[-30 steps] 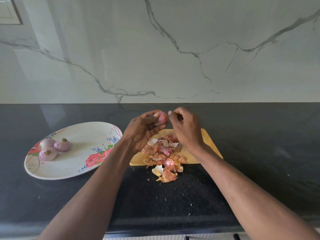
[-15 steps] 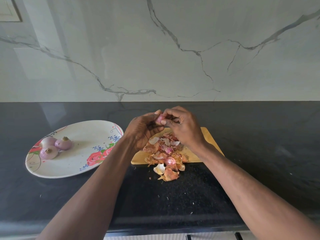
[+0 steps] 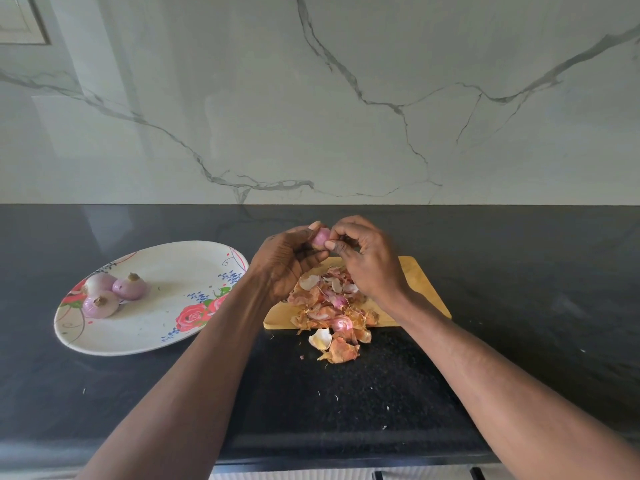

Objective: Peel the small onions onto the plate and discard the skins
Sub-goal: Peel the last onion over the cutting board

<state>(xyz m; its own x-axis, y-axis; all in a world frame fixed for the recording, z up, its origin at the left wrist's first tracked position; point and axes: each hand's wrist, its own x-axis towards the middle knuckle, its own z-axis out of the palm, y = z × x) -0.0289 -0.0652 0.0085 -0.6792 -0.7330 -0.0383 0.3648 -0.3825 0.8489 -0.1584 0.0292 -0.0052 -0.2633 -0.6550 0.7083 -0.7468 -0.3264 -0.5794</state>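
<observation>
We're mid-peel: our left hand (image 3: 287,261) grips a small onion (image 3: 320,237) above the board's 11 o'clock corner, and our right hand (image 3: 367,258) pinches at its skin with thumb and fingertips. Three peeled onions (image 3: 110,294) sit at the plate's (image 3: 156,341) 9 o'clock edge. Skins (image 3: 332,306) pile on the cutting board (image 3: 422,289). Next, probably strip the last layer, then reach left to the plate.

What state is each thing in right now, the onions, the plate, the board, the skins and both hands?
Onion in hand: held up above board, pinched by both hands.
Left hand: grips the onion.
Right hand: fingers pinch at the onion.
Plate: holds three onions.
Cutting board: partly covered by skins.
Skins: piled, spilling onto counter.
</observation>
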